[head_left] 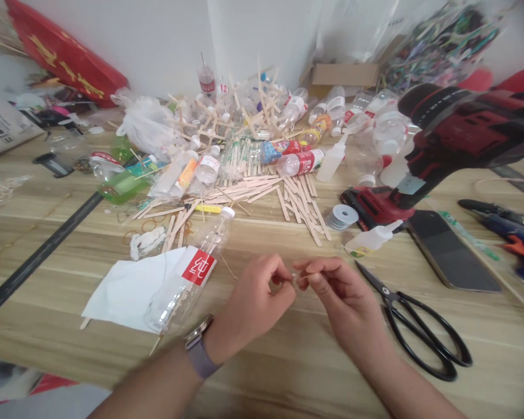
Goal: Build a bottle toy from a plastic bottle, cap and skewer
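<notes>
Above the front of the table, my left hand and my right hand meet fingertip to fingertip. Both are closed in a pinch around something tiny and pale, too small and blurred to name. A thin strand curves out on the left of my left hand; whether it runs into the fingers cannot be seen. Left of that hand lies a clear plastic bottle with a red label, partly over a white paper sheet. Black-handled scissors lie just right of my right hand.
Wooden sticks and several plastic bottles are heaped at the back. To the right stand a red cordless drill, a wire spool and a small glue bottle, near a phone and a blue glue gun.
</notes>
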The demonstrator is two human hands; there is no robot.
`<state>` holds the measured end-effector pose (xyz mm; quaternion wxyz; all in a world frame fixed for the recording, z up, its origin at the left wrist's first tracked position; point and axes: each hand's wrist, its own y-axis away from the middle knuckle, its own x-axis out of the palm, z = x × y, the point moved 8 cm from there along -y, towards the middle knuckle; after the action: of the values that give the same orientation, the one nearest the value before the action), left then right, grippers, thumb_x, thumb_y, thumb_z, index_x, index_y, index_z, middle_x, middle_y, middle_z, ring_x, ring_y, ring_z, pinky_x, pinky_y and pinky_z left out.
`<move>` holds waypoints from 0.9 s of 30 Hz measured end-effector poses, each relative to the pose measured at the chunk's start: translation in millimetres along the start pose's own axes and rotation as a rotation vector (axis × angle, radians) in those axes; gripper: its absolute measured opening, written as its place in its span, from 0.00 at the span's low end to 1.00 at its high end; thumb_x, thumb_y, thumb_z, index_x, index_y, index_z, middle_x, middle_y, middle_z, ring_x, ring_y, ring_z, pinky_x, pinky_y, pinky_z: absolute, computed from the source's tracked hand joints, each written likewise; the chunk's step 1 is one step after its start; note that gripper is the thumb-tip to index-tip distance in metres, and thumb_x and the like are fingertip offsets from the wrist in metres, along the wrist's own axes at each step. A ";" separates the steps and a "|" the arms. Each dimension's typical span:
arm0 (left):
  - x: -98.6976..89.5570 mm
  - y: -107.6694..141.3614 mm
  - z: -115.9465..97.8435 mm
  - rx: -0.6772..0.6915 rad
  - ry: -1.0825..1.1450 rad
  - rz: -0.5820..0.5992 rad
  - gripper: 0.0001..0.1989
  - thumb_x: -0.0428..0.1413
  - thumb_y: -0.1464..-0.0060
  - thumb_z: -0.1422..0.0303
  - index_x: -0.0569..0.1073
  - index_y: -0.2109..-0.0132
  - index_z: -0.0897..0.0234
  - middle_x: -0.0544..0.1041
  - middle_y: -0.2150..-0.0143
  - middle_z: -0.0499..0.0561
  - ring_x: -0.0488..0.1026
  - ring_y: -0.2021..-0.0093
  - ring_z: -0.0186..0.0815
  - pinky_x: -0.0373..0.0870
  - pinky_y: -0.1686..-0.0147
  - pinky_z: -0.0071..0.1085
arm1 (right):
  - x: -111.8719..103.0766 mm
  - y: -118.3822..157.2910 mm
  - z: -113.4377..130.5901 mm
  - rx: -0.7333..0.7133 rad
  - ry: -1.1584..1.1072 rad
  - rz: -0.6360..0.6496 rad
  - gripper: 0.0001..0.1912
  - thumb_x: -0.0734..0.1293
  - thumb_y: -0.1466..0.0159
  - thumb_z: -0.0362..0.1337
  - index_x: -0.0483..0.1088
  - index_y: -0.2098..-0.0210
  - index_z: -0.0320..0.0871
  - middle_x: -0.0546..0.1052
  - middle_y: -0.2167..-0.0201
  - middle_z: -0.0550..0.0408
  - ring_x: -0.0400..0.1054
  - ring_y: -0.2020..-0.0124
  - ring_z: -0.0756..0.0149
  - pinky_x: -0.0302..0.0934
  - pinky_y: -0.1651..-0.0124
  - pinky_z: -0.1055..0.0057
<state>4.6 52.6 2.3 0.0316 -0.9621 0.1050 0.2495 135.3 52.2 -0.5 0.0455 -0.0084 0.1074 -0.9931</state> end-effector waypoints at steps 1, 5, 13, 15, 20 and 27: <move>-0.6 0.1 1.1 -0.007 0.011 -0.005 0.05 0.52 0.49 0.76 0.65 0.70 0.62 0.70 0.71 0.45 0.68 0.67 0.33 0.62 0.65 0.29 | -3.1 -0.8 1.7 -0.008 0.033 -0.027 0.04 0.65 0.35 0.40 0.70 0.63 0.48 0.78 0.62 0.55 0.70 0.72 0.73 0.67 0.66 0.76; -7.4 1.5 -3.5 0.061 -0.047 -0.094 0.06 0.53 0.51 0.79 0.66 0.69 0.63 0.71 0.70 0.46 0.70 0.65 0.33 0.64 0.64 0.28 | -11.6 -2.3 9.1 -0.036 0.306 -0.079 0.12 0.63 0.34 0.45 0.71 0.58 0.45 0.75 0.71 0.55 0.66 0.76 0.71 0.62 0.73 0.75; -13.5 6.2 -21.3 0.317 -0.310 -0.253 0.06 0.55 0.49 0.80 0.69 0.69 0.65 0.71 0.71 0.48 0.70 0.66 0.34 0.65 0.67 0.29 | 4.1 -2.6 1.3 0.038 0.538 0.111 0.08 0.65 0.38 0.40 0.74 0.68 0.44 0.75 0.79 0.58 0.67 0.79 0.68 0.59 0.77 0.75; -11.9 8.0 -26.2 0.381 -0.360 -0.262 0.07 0.54 0.49 0.81 0.69 0.69 0.65 0.71 0.72 0.48 0.69 0.67 0.34 0.65 0.68 0.29 | 7.7 -2.7 0.7 0.038 0.565 0.152 0.08 0.63 0.37 0.36 0.74 0.66 0.45 0.77 0.77 0.58 0.69 0.77 0.68 0.60 0.75 0.75; -7.5 9.0 -28.4 0.431 -0.442 -0.256 0.09 0.52 0.49 0.81 0.68 0.70 0.64 0.70 0.74 0.48 0.68 0.69 0.35 0.65 0.69 0.29 | 16.2 -1.1 2.3 0.003 0.616 0.260 0.10 0.59 0.36 0.34 0.71 0.70 0.45 0.74 0.80 0.61 0.66 0.80 0.70 0.58 0.76 0.77; -2.2 2.7 -21.6 0.360 -0.392 -0.144 0.09 0.51 0.51 0.81 0.66 0.72 0.62 0.70 0.73 0.47 0.67 0.68 0.35 0.63 0.67 0.30 | 20.1 -2.4 8.3 -0.075 0.635 0.288 0.11 0.58 0.40 0.30 0.71 0.71 0.45 0.74 0.80 0.61 0.66 0.80 0.70 0.58 0.76 0.77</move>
<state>12.3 47.9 22.2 0.2393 -0.8794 0.0710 0.4053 115.3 50.9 8.3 0.1492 0.3144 0.1525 -0.9250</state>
